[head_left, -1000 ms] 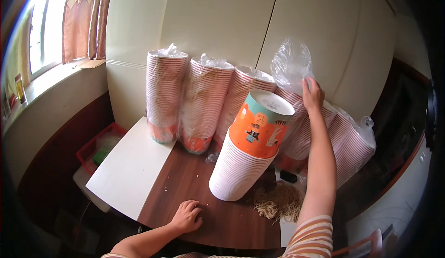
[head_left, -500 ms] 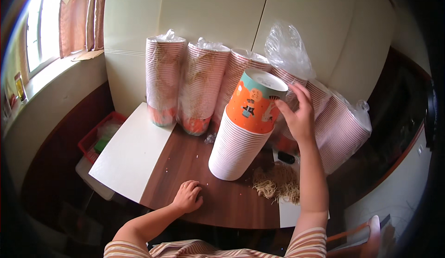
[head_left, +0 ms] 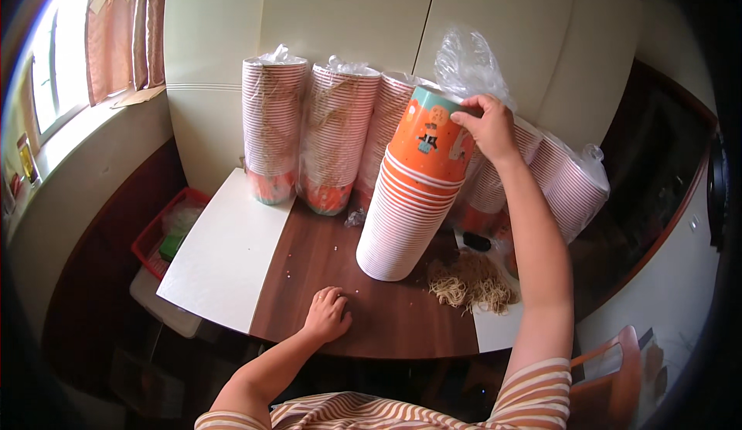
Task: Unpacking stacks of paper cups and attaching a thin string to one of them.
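A tall stack of large upside-down paper cups stands, leaning in view, on the brown middle of the table. On top is an orange cup with a teal band and cartoon figures. My right hand pinches this cup near its upturned base, thumb on the side and fingers over the top edge. Below it, white rims and orange strips show where the upper cups sit spaced apart. My left hand rests on the table near its front edge, fingers loosely bent, holding nothing.
Behind stand several bagged stacks of cups along the pale cabinet wall. A heap of beige string and a small black object lie right of the stack. A red basket sits beyond the table's left side.
My right hand has closed on the top cup and raised it a little. The upper cups have spread apart, showing orange between their rims. My left hand stays on the table.
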Demonstrator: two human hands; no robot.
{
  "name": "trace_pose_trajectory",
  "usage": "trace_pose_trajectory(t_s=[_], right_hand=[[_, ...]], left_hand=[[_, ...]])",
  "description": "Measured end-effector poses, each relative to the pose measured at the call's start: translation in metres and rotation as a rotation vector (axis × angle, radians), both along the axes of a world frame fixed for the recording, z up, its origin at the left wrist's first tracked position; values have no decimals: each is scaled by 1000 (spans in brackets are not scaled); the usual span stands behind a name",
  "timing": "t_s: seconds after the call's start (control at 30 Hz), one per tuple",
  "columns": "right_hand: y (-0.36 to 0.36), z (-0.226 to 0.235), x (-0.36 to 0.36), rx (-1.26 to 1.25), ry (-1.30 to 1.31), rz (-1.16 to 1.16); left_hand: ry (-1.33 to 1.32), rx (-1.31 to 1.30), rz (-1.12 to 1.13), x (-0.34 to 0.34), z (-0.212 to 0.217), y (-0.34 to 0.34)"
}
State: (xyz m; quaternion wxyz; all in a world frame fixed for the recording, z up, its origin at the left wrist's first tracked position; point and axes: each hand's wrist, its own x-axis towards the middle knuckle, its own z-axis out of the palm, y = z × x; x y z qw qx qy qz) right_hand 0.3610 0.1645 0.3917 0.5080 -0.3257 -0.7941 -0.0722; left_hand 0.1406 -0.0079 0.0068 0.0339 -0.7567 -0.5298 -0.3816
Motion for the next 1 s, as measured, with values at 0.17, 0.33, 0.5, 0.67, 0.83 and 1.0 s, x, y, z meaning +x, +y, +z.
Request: trace_pose_trajectory(t_s=[0.17,0.33,0.5,0.67,0.83,1.0], right_hand=[[-31,24,7,41,41,-17],[-79,27,13,163,197,17],[-153,36,15,342,299,94],[-193,7,-9,275,295,348],[-170,-76,-72,259,3,327],[-101,-186,-115,167,-60,262]], left_hand=[[-3,85,-7,-4,-22,4],[-4,122,-3,-17,-55,7],[-20,130,-1,-17,-43,5],[-47,92,32,-13,-21,-7],[-75,61,46,-17,-18,-11],[-100,51,57,-13,-15,-10]])
